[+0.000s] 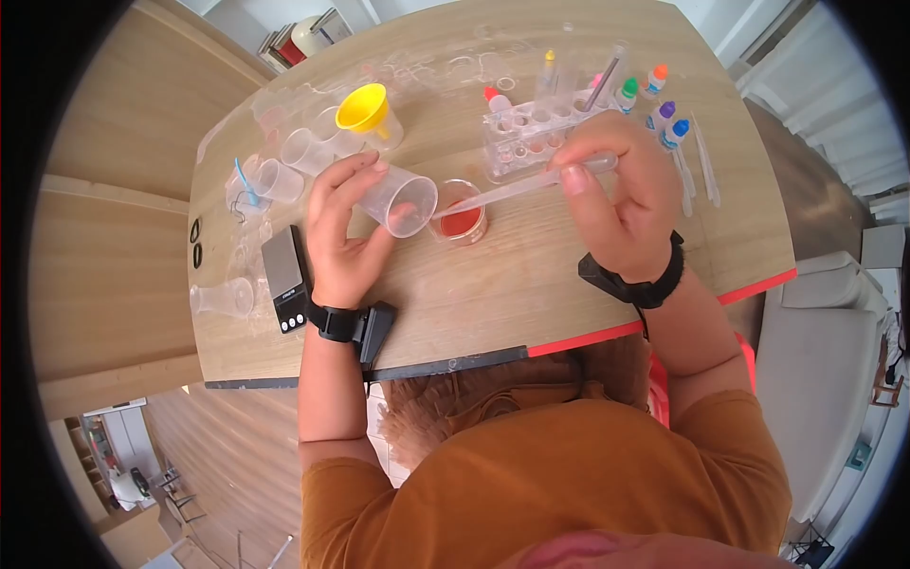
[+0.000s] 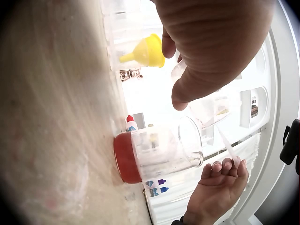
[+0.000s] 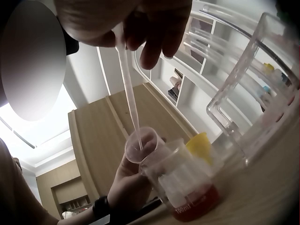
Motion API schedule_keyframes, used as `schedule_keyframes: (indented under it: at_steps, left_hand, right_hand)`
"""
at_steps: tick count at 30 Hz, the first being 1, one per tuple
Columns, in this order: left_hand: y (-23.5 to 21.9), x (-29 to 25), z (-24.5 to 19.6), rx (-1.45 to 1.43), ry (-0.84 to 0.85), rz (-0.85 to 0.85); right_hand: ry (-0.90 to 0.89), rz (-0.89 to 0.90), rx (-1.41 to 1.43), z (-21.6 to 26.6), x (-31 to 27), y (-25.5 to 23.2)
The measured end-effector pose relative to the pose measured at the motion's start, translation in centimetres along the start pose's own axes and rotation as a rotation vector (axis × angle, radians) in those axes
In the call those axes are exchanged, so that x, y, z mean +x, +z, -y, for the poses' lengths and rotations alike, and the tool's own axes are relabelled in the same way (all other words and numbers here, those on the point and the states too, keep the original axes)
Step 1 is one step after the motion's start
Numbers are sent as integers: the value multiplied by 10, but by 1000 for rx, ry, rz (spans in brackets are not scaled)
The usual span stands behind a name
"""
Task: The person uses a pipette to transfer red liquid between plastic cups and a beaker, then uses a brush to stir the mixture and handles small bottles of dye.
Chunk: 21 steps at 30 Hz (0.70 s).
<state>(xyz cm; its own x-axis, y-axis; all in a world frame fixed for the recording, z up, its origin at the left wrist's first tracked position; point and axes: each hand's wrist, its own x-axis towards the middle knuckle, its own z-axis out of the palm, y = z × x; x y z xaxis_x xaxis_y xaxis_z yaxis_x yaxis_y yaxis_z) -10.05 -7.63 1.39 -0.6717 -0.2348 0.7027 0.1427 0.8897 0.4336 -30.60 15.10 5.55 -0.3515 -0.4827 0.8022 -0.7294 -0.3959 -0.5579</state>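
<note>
My left hand [image 1: 343, 228] grips a clear plastic cup [image 1: 413, 201], tipped so that its mouth faces right. With thumb and fingers, my right hand [image 1: 627, 194] pinches a translucent dropper pipette [image 1: 517, 192] by its bulb end. The pipette slants down to the left, and its tip overlaps the cup's mouth in the right wrist view. Close beneath the cup, a clear glass beaker [image 3: 180, 180] marked 100ml stands upright on the table. Red liquid [image 2: 126, 157] fills the bottom of that beaker.
Behind the beaker stands a clear test tube rack [image 1: 498, 156], with dropper bottles [image 1: 667, 114] in several colours around it. A yellow funnel [image 1: 364, 109] and plastic cups [image 1: 280, 180] are at the back left. A digital scale [image 1: 284, 270] lies left; spare pipettes [image 1: 706, 166] lie right.
</note>
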Motion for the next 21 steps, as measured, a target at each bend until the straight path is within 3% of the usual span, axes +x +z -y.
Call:
schedule_keyframes:
  at_steps: [3,5,9,11,13,14,19,21]
  left_hand:
    - [-1,1,-2,14,4,7]
    - [-1,1,-3,23,6,13]
    - [0,1,-2,10,-6,5]
    - [-1,1,-3,18,-23,3]
    - [-1,-1,-3,2,-175,28]
    - [0,-2,-3,2,-175,27]
    - [6,-6,0,-56,-453,110]
    - [11,-10,4,-117,-468,126]
  right_hand:
    - [4,-1,-18,5,0,7]
    - [37,222,-130,7,-2,13]
    - [1,239,-59,3,-3,14]
    - [-48,100,-27,4,0,7]
    - [-3,53,-15,0,-1,2]
    - [43,6,-5,-1,-2,0]
    - [106,24,-95,4,0,7]
    - [124,54,-133,4,0,11]
